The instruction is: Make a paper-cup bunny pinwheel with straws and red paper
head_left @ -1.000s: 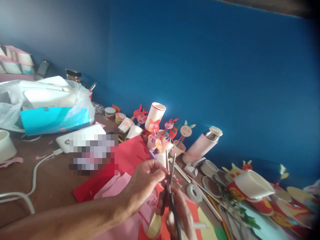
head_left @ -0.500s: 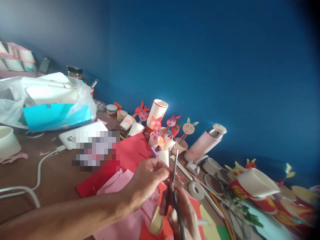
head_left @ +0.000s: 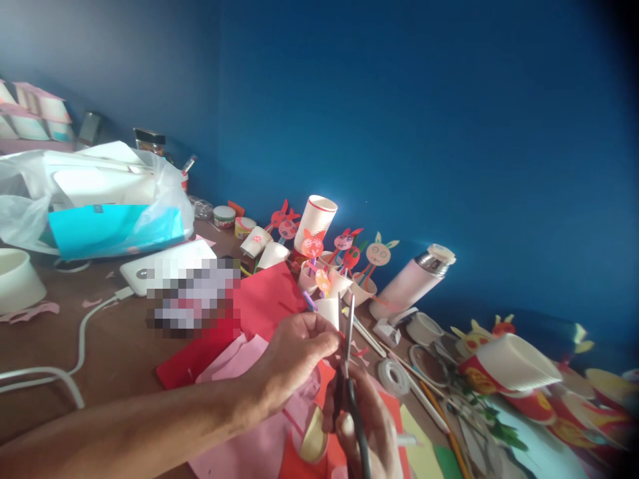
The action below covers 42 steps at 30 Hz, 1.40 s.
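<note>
My left hand (head_left: 292, 356) pinches a tiny red paper scrap (head_left: 341, 338) between thumb and fingers, right against the blades of the scissors (head_left: 345, 359). My right hand (head_left: 367, 426) grips the black handles of the scissors at the lower edge of the view, with the blades pointing up and slightly parted. Below both hands lie pink paper sheets (head_left: 239, 372) and a red paper sheet (head_left: 264, 299).
Paper cups with cartoon animal faces on sticks (head_left: 344, 266) stand behind the hands, beside a white flask (head_left: 412, 283). A tape roll (head_left: 393, 377), pencils and a tipped cup stack (head_left: 509, 372) lie right. A plastic bag with boxes (head_left: 94, 199), a white cable (head_left: 74, 346) and bowl (head_left: 14, 279) sit left.
Both hands and the scissors keep the same hold; the view has shifted slightly, so everything sits a little further right and the scissors a little lower than one second ago.
</note>
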### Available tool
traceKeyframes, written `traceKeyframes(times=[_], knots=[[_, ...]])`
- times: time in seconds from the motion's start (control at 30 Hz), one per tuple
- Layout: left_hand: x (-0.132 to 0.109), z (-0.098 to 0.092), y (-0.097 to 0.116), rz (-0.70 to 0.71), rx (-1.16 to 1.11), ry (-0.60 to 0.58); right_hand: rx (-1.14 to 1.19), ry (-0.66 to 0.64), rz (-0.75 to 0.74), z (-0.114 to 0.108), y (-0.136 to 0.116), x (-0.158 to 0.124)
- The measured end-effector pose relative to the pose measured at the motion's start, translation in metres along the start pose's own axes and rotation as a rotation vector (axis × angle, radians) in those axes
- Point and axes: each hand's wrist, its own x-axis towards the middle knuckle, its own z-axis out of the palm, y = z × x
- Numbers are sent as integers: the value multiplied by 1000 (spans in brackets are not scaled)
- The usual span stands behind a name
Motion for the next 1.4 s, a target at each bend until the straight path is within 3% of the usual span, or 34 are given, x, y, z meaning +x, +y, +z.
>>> traceKeyframes(times=[0.47, 0.9, 1.23, 1.4], knots=[[1, -1, -2, -10, -3, -14, -128, -5, -1, -5, -14, -3], [1, -3, 0, -18, -67, -36, -130, 35, 82, -15, -2, -7], [2, -8, -1, -41, -78, -91, -98, -48, -33, -47, -22, 13], [7, -10, -5, -59, -110, -98, -93, -39, -19, -43, -17, 15]])
